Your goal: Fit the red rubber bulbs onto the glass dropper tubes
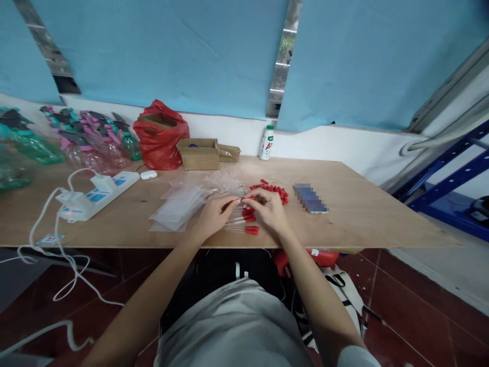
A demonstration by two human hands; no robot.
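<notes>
Head view. The left hand (217, 214) is at frame centre, fingertips closed in a pinch; what they hold is too small to tell. The right hand (270, 209), just beside it, is pinched on 1 red bulb (249, 198). Judged step: fitting a bulb to a tube. The next move appears to call for a steady grip and straight alignment of the 2 parts.

Clear tubes (223, 181) lie just above the hands; loose bulbs (281, 193) to their upper right; droppers (252, 231) with red ends between the forearms.

Desk (367, 209): bare wood. Clear bags (175, 211) left of centre; phone (313, 200) right of centre; white bottle (266, 143) and box (200, 154) at the back edge; spray bottles (110, 150) and power strip (114, 186) at left.

Room: blue sheeting (171, 51) across the top; blue rack (443, 191) at right; red tiled floor (408, 300) lower right.
</notes>
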